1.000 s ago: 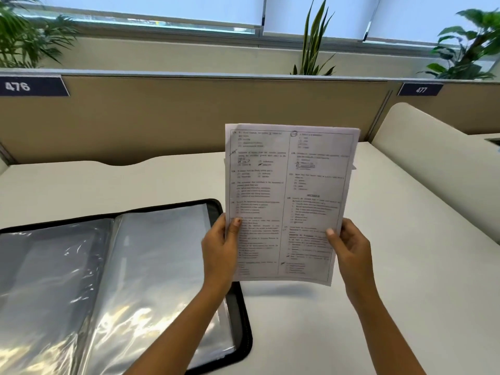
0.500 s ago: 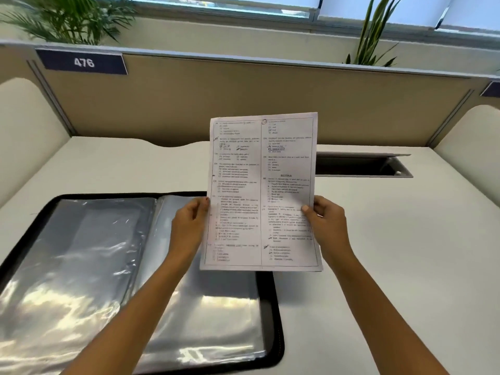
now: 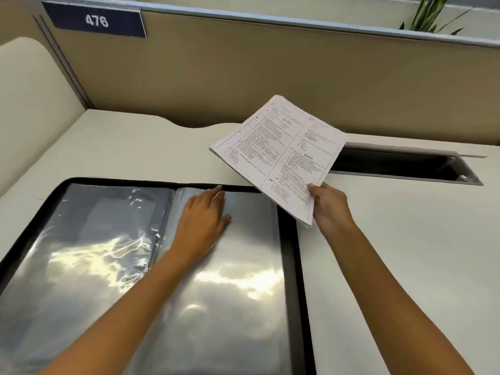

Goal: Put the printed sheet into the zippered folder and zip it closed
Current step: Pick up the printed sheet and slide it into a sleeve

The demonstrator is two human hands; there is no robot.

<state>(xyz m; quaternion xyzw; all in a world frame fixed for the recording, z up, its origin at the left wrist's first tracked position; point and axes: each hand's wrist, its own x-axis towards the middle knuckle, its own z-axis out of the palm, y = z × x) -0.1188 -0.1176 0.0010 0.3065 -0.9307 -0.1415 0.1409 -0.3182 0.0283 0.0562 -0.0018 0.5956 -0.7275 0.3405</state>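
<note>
The black zippered folder (image 3: 290,239) lies open flat on the white desk, showing shiny clear plastic sleeves on both halves. My left hand (image 3: 204,220) rests palm down on the top of the right-hand sleeve, fingers spread toward the folder's far edge. My right hand (image 3: 328,205) grips the lower corner of the printed sheet (image 3: 281,155), which is tilted and held in the air above the folder's far right corner. The sheet carries two columns of small text.
A tan partition (image 3: 270,77) with a blue "476" label (image 3: 96,20) closes off the back of the desk. An open cable slot (image 3: 405,166) is cut into the desk behind the sheet. A cream side panel (image 3: 29,90) stands on the left.
My left hand has let go of the sheet and come down onto the folder's right sleeve. My right hand alone now holds the sheet, tilted to the right. The camera has tipped downward.
</note>
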